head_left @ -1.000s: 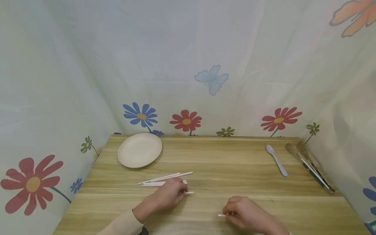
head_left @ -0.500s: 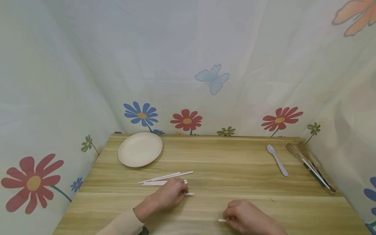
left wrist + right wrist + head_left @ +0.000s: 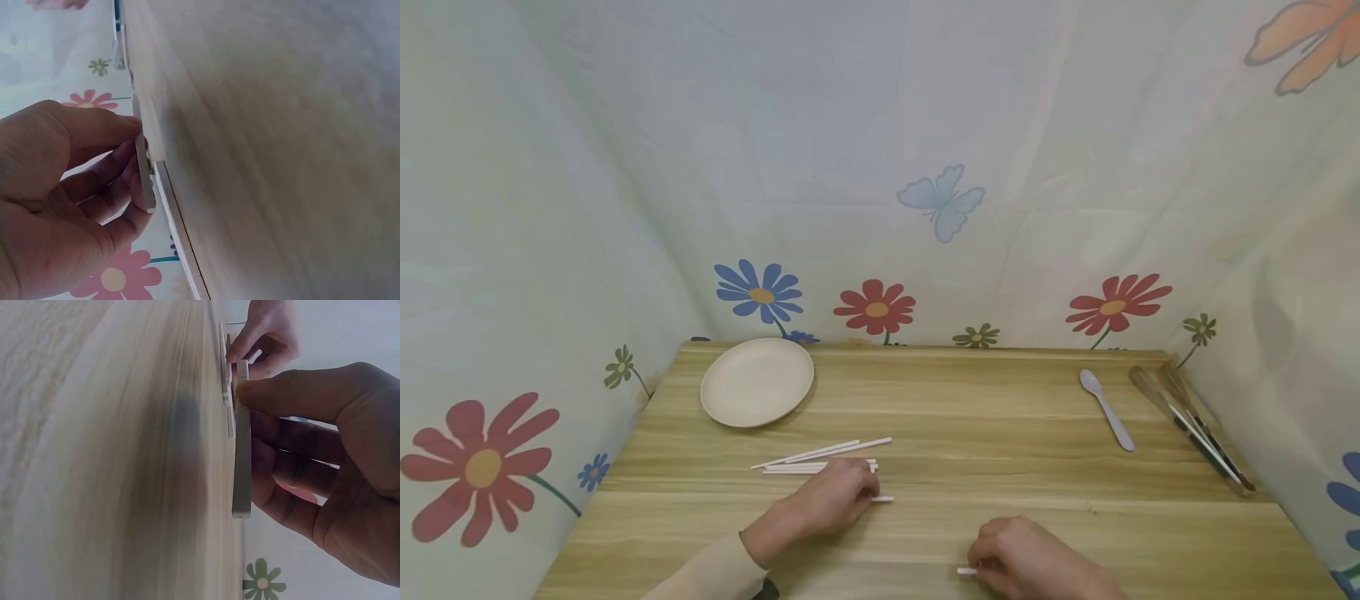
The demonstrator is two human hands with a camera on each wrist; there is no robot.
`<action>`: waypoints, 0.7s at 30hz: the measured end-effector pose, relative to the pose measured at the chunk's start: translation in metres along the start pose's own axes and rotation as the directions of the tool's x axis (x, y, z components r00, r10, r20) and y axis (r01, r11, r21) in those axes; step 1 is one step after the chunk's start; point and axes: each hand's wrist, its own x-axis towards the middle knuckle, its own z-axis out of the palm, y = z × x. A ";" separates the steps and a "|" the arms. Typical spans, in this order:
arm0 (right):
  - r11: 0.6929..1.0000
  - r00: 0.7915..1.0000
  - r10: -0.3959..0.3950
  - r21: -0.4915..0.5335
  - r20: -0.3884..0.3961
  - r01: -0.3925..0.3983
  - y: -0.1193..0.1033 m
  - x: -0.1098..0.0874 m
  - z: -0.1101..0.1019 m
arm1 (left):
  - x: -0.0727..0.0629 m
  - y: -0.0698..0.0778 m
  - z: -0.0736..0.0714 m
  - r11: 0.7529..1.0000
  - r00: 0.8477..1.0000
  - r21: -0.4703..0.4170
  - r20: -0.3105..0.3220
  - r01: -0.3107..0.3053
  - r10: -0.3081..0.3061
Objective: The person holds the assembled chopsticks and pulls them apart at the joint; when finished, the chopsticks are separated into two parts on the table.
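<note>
Thumb and fingertips of my left hand pinch a thin white stick just above the wooden tabletop. In the head view only the short right end of this stick shows. My right hand, nearer the front edge, pinches another white stick, flat-sided with a squared-off end; its tip points left in the head view. Several more white sticks lie loosely crossed on the table beyond my left hand, which partly covers them.
A round cream plate sits at the back left of the table. Towards the right lie a pale spoon and, by the edge, two long brush-like utensils. Flower-printed cloth hangs around the table.
My right hand has moved slightly towards the front edge with its stick. The stick tip at my left hand has shifted slightly nearer, while that hand stays almost in place.
</note>
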 end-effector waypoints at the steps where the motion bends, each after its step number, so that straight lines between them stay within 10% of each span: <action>1: 1.000 1.000 0.005 0.005 0.007 -0.005 0.000 0.000 0.001 | 0.000 -0.001 0.000 1.000 1.000 0.011 0.002 -0.007 0.007; 21: 0.983 0.975 0.124 0.109 0.182 -0.146 0.003 -0.001 0.003 | 0.001 -0.005 0.004 1.000 0.996 0.019 0.085 0.003 -0.005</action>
